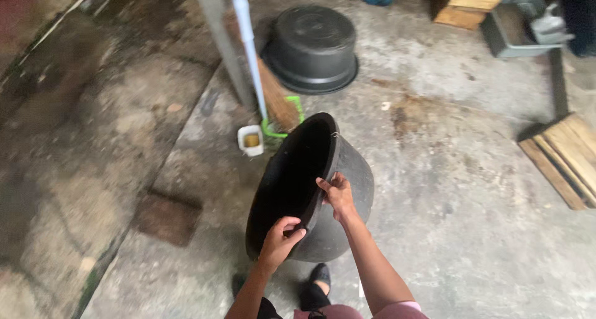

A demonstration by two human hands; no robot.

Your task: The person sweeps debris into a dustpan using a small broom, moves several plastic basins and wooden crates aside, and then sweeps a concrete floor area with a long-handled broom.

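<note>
Head view: both hands grip the rim of a black tub [347,182], tipped on its side above the concrete floor [465,201]. Left hand [280,238] clasps the near rim, right hand [337,196] the rim's right edge. Beyond stand a broom [261,77] and an upturned black basin [312,45].
</note>
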